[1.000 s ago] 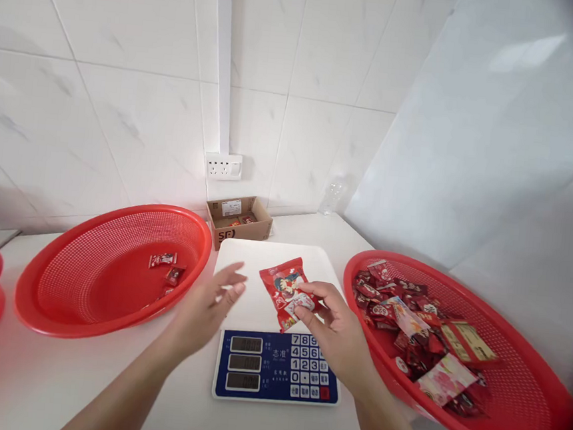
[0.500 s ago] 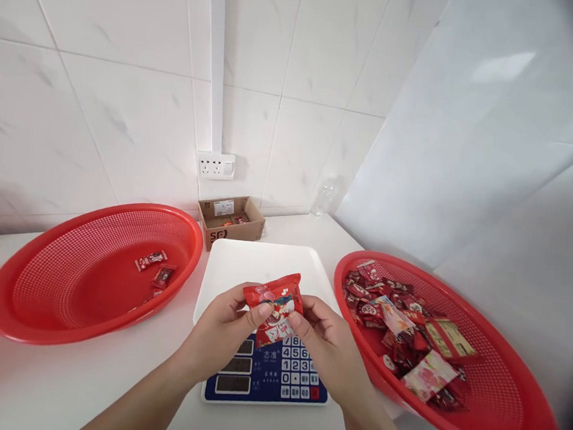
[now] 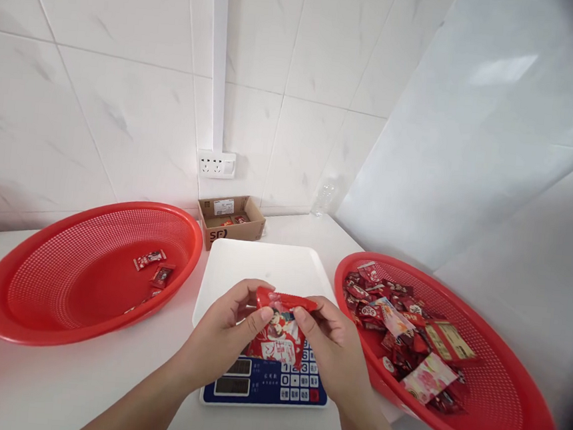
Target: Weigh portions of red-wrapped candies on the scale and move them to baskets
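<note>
Between both hands I hold a red printed snack packet (image 3: 279, 340) with a cartoon figure and a pale label on its front. My left hand (image 3: 228, 334) pinches its upper left side, thumb on the front. My right hand (image 3: 328, 342) grips the upper right side the same way. The packet's top edge tilts toward me. It hangs over a scale (image 3: 265, 400) with a white pan and a blue keypad, covering part of the keys and display.
To the right a red basket (image 3: 512, 389) holds many small red packets (image 3: 398, 312). The red basket (image 3: 78, 297) on the left has several packets (image 3: 162, 275). A cardboard box (image 3: 238, 229) stands behind the scale, near a clear plastic bottle (image 3: 324, 198) by the wall.
The packet has shifted slightly lower and its top has folded toward me, with the hands turning along. Both hands keep their hold.
</note>
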The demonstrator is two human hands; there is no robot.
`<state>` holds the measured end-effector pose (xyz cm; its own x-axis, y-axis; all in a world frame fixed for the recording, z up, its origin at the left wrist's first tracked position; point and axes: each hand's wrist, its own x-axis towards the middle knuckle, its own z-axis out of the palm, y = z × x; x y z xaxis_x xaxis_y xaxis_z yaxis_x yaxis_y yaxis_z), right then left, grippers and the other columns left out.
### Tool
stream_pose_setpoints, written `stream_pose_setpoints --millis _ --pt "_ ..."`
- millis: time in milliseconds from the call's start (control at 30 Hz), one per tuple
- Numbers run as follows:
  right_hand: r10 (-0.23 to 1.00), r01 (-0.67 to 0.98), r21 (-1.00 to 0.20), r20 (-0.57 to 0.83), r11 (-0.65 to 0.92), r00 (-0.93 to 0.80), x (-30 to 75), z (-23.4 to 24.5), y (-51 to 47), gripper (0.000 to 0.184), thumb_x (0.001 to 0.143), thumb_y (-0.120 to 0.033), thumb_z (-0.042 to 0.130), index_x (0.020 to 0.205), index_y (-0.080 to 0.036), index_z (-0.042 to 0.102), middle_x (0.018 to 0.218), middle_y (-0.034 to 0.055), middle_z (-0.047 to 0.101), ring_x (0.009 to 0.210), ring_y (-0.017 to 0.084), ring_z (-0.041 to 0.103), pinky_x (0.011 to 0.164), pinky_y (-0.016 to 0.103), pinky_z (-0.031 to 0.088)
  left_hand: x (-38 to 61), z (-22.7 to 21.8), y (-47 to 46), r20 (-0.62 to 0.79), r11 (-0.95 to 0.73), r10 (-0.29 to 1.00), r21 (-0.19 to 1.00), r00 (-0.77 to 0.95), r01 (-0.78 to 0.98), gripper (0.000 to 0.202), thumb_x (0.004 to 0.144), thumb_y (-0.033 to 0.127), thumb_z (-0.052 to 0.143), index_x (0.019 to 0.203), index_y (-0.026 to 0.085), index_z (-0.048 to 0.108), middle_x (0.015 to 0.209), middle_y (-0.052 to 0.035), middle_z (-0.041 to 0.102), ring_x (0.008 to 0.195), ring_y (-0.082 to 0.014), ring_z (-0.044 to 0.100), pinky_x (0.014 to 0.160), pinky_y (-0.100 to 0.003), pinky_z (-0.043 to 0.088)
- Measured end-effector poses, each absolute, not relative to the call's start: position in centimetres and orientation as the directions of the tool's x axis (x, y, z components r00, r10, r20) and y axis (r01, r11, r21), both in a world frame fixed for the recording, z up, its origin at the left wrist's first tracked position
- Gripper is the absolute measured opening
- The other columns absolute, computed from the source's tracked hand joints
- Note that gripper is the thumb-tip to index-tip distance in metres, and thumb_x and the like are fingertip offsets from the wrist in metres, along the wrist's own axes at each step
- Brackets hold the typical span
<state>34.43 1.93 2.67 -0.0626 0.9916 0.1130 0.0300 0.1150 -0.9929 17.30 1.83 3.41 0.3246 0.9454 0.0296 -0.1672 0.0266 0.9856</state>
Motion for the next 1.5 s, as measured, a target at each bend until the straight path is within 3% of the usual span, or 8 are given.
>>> stream_pose_setpoints --millis 100,233,433,600,733,833,1333,1500 --pt "0.993 -0.123 -0.986 0.109 0.115 0.055 34.2 2.2 2.2 0.026 0.077 -0.045 0.066 0.083 -0.020 0.062 0.080 0.0031 0.068 0.073 0.017 0.062 0.068 0.032 0.053 17.4 3.2 1.8 0.028 0.059 0.920 0.976 0.391 -0.211 0.041 0.082 0.042 0.060 0.117 0.026 0.047 0.112 -0.0062 0.060 0.098 -0.0182 0.058 0.085 -0.034 0.048" --pt "0.997 -0.297 -0.952 0.074 0.074 0.011 34.3 1.8 2.4 0.024 0.078 -0.041 0.067 0.092 -0.023 0.060 0.092 0.0039 0.069 0.080 0.018 0.064 0.074 0.036 0.054 17.2 3.0 2.0 -0.097 0.158 0.932 0.976 0.349 -0.151 0.040 0.077 0.042 0.066 0.109 0.021 0.053 0.104 -0.0069 0.065 0.089 -0.0171 0.059 0.079 -0.032 0.050" --pt "0.986 -0.073 -0.988 0.143 0.138 -0.081 35.2 2.7 2.6 0.030 0.080 -0.043 0.063 0.100 -0.021 0.065 0.098 0.0068 0.069 0.092 0.021 0.062 0.084 0.035 0.050 16.8 2.7 2.2 -0.099 0.129 0.925 0.990 0.366 -0.059 0.032 0.078 0.038 0.065 0.104 0.022 0.057 0.099 -0.0041 0.065 0.086 -0.0172 0.060 0.077 -0.031 0.047" --pt "0.988 0.092 -0.988 0.116 0.125 -0.099 35.3 3.2 2.7 0.029 0.080 -0.047 0.060 0.086 -0.019 0.065 0.077 0.0020 0.065 0.074 0.017 0.060 0.067 0.028 0.049 17.0 2.2 2.7 -0.126 0.164 0.935 0.983 0.331 -0.088 0.045 0.075 0.038 0.068 0.113 0.024 0.049 0.100 -0.0048 0.065 0.089 -0.0189 0.061 0.078 -0.032 0.047" --pt "0.997 0.099 -0.992 0.071 0.073 -0.027 34.9 2.7 2.7 0.031 0.080 -0.051 0.058 0.078 -0.020 0.060 0.071 0.0012 0.062 0.064 0.016 0.055 0.059 0.028 0.047 17.6 2.1 2.8 -0.095 0.192 0.939 0.942 0.329 -0.276 0.033 0.077 0.038 0.067 0.101 0.021 0.054 0.105 -0.0057 0.066 0.091 -0.0181 0.061 0.081 -0.031 0.046" --pt "0.996 0.106 -0.991 0.086 0.084 0.009 34.6 2.3 2.8 0.032 0.080 -0.052 0.058 0.078 -0.020 0.059 0.072 0.0020 0.062 0.065 0.017 0.055 0.060 0.029 0.048 18.0 2.2 2.6 -0.102 0.220 0.937 0.916 0.334 -0.336 0.032 0.079 0.039 0.065 0.104 0.021 0.057 0.114 -0.0062 0.064 0.097 -0.0197 0.061 0.085 -0.033 0.046" --pt "0.989 0.128 -0.981 0.146 0.148 -0.028 33.9 2.2 2.1 0.029 0.080 -0.049 0.058 0.077 -0.020 0.058 0.070 0.0001 0.058 0.065 0.015 0.051 0.060 0.026 0.047 18.2 1.8 2.4 -0.068 0.160 0.963 0.924 0.261 -0.348 0.024 0.076 0.037 0.069 0.091 0.021 0.059 0.086 0.0014 0.067 0.078 -0.0126 0.060 0.073 -0.024 0.045" --pt "0.990 0.120 -0.985 0.118 0.126 -0.071 34.1 2.0 2.1 0.029 0.082 -0.049 0.056 0.079 -0.020 0.058 0.074 0.0019 0.062 0.069 0.017 0.055 0.063 0.029 0.050 18.3 2.0 2.3 -0.079 0.170 0.955 0.936 0.286 -0.309 0.027 0.075 0.040 0.069 0.090 0.020 0.058 0.091 -0.0015 0.069 0.080 -0.0149 0.063 0.075 -0.027 0.048"
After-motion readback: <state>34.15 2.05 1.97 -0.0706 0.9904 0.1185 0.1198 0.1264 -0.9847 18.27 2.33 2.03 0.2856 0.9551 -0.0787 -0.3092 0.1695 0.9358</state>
